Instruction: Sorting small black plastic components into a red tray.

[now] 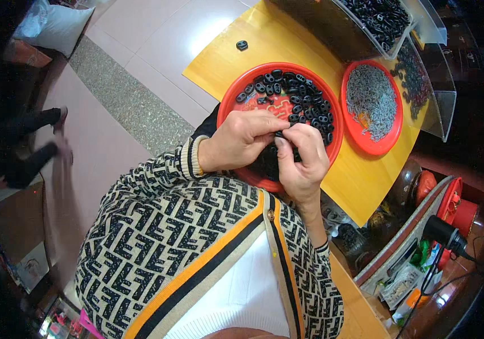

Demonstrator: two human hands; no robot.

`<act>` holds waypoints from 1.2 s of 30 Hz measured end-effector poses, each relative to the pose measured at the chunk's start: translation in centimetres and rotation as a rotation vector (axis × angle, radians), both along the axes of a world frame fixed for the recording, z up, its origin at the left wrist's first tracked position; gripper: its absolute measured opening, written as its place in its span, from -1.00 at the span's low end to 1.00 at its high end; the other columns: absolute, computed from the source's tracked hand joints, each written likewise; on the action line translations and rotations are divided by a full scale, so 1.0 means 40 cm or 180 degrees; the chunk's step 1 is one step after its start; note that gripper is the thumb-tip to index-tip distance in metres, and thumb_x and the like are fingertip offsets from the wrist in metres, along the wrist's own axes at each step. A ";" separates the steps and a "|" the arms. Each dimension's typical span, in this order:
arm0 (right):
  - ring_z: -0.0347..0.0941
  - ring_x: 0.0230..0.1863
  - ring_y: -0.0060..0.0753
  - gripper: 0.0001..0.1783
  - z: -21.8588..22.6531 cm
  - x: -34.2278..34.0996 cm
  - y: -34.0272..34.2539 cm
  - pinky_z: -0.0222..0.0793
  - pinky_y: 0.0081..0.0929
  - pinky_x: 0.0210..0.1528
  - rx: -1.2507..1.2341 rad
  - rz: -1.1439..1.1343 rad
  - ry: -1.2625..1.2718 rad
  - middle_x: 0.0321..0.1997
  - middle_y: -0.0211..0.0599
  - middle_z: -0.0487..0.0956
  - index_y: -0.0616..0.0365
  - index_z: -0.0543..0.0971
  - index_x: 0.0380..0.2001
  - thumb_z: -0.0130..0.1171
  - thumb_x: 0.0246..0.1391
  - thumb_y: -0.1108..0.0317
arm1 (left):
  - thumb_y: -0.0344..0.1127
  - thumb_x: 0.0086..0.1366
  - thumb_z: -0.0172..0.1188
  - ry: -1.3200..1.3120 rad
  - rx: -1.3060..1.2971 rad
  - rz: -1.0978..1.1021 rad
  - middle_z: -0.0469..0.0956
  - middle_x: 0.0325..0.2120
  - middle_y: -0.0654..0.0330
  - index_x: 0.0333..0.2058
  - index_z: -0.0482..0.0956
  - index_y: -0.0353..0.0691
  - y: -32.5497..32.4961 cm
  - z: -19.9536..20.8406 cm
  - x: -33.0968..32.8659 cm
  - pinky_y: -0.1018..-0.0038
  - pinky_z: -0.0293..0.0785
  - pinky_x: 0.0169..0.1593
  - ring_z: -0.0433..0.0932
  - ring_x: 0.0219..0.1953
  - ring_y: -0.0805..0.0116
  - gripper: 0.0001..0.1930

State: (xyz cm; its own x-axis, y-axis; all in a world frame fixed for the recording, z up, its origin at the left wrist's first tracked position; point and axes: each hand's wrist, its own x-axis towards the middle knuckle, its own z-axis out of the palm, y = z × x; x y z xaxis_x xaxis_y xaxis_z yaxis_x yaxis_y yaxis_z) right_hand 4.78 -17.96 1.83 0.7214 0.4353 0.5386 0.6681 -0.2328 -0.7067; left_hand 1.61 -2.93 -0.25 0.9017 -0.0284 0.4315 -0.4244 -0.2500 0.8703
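Both hands meet above a round red tray (223, 107) that holds many small black oval pieces with two holes each, like cord locks (323, 107). My left hand (245, 138) is closed, its thumb and fingers pinched at the tips. Against it, my right hand (304, 158) pinches from the other side. A small black piece (279, 134) shows between the fingertips of both hands; most of it is hidden by the fingers. Some of the tray's contents lie under my hands, partly covered by them.
An oval red plate (379, 148) of small grey metallic pieces (372, 96) stands right of the tray on the yellow board (355, 195). Beyond it are a clear bin of black parts (377, 20) and loose dark pieces (411, 76). One black piece (242, 45) lies alone. Someone's legs (33, 141) show at left.
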 end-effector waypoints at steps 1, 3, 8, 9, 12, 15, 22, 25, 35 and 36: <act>0.38 -0.48 -0.39 -0.81 0.000 -0.006 0.000 0.33 -0.56 -0.42 0.0002 0.0003 0.0004 -0.44 -0.23 0.44 0.27 0.45 -0.40 0.14 -0.19 0.62 | -0.58 -0.06 0.15 0.0033 0.0103 -0.0006 0.52 -0.44 0.03 -0.28 0.49 -0.37 0.001 -0.001 -0.002 0.47 0.44 -0.30 0.52 -0.38 0.20 -0.72; 0.38 -0.49 -0.55 -0.92 0.002 -0.024 -0.002 0.29 -0.71 -0.41 0.0271 -0.0307 0.1896 -0.49 -0.34 0.46 0.28 0.45 -0.42 0.06 -0.06 0.60 | -0.57 -0.06 0.16 0.0464 -0.0321 0.0057 0.51 -0.46 0.06 -0.29 0.49 -0.38 -0.009 0.015 -0.009 0.48 0.43 -0.32 0.52 -0.41 0.24 -0.73; 0.39 -0.61 -0.55 -0.91 -0.007 -0.012 -0.002 0.34 -0.68 -0.55 0.1764 -0.0020 0.3862 -0.55 -0.28 0.49 0.32 0.43 -0.44 0.00 0.01 0.49 | -0.55 -0.06 0.18 0.0510 -0.0341 -0.0069 0.49 -0.51 0.15 -0.30 0.49 -0.37 0.000 0.014 0.002 0.52 0.42 -0.34 0.49 -0.45 0.35 -0.74; 0.40 -0.62 -0.53 -0.90 -0.002 -0.014 -0.002 0.34 -0.67 -0.56 0.1862 0.0026 0.3982 -0.55 -0.27 0.49 0.31 0.43 -0.43 -0.01 0.02 0.48 | -0.54 -0.05 0.19 0.0298 -0.0304 -0.0070 0.48 -0.50 0.15 -0.31 0.49 -0.37 0.000 0.006 0.004 0.53 0.41 -0.32 0.48 -0.43 0.35 -0.75; 0.41 -0.60 -0.52 -0.88 -0.001 -0.012 -0.008 0.35 -0.67 -0.56 0.1984 0.0166 0.4184 -0.52 -0.23 0.51 0.31 0.44 -0.42 -0.02 0.03 0.45 | -0.50 -0.04 0.20 0.0327 -0.0370 -0.0185 0.48 -0.44 0.15 -0.28 0.49 -0.38 0.006 0.003 0.002 0.53 0.37 -0.25 0.45 -0.35 0.38 -0.73; 0.42 -0.58 -0.53 -0.85 -0.014 -0.003 -0.021 0.34 -0.68 -0.56 0.2172 0.0457 0.4513 -0.47 -0.22 0.52 0.32 0.44 -0.38 0.00 0.02 0.43 | -0.46 -0.02 0.21 0.0785 -0.0685 -0.0433 0.47 -0.39 0.16 -0.26 0.49 -0.38 0.009 0.005 0.002 0.52 0.33 -0.17 0.42 -0.28 0.40 -0.71; 0.42 -0.52 -0.54 -0.73 -0.040 0.013 -0.043 0.34 -0.69 -0.55 0.2476 0.1250 0.5234 -0.40 -0.23 0.50 0.37 0.41 -0.22 0.03 0.01 0.42 | -0.50 -0.01 0.17 0.0550 -0.0591 -0.0746 0.40 -0.46 0.20 -0.30 0.48 -0.36 0.020 0.007 0.012 0.54 0.33 -0.24 0.40 -0.34 0.42 -0.77; 0.41 -0.53 -0.54 -0.71 -0.050 0.012 -0.043 0.33 -0.70 -0.55 0.2500 0.1331 0.5278 -0.41 -0.23 0.51 0.37 0.42 -0.22 0.05 0.01 0.40 | -0.51 -0.03 0.18 0.0603 -0.0815 -0.0762 0.40 -0.46 0.22 -0.31 0.49 -0.35 0.020 -0.003 0.012 0.55 0.32 -0.23 0.39 -0.34 0.43 -0.77; 0.45 -0.51 -0.51 -0.71 -0.057 0.012 -0.050 0.38 -0.69 -0.51 0.2701 0.1535 0.5307 -0.40 -0.20 0.52 0.36 0.43 -0.23 0.12 -0.05 0.46 | -0.44 0.00 0.21 0.0764 -0.0841 -0.0850 0.41 -0.44 0.22 -0.27 0.53 -0.33 0.023 0.003 0.003 0.52 0.29 -0.17 0.37 -0.29 0.41 -0.75; 0.46 -0.51 -0.50 -0.72 -0.058 0.012 -0.052 0.39 -0.69 -0.51 0.2703 0.1546 0.5301 -0.40 -0.20 0.52 0.36 0.43 -0.23 0.11 -0.05 0.46 | -0.45 0.00 0.20 0.0712 -0.0776 -0.0830 0.41 -0.44 0.21 -0.27 0.53 -0.32 0.022 0.006 0.003 0.52 0.30 -0.18 0.37 -0.30 0.41 -0.75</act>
State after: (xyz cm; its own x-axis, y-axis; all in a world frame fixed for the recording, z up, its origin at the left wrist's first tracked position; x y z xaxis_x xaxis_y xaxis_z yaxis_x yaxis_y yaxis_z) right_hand 5.26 -20.03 -0.47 0.5700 0.7604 -0.3112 -0.8015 0.4313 -0.4141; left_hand 1.71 -2.05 -0.01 0.9500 -0.1892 0.2483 -0.2401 0.0654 0.9685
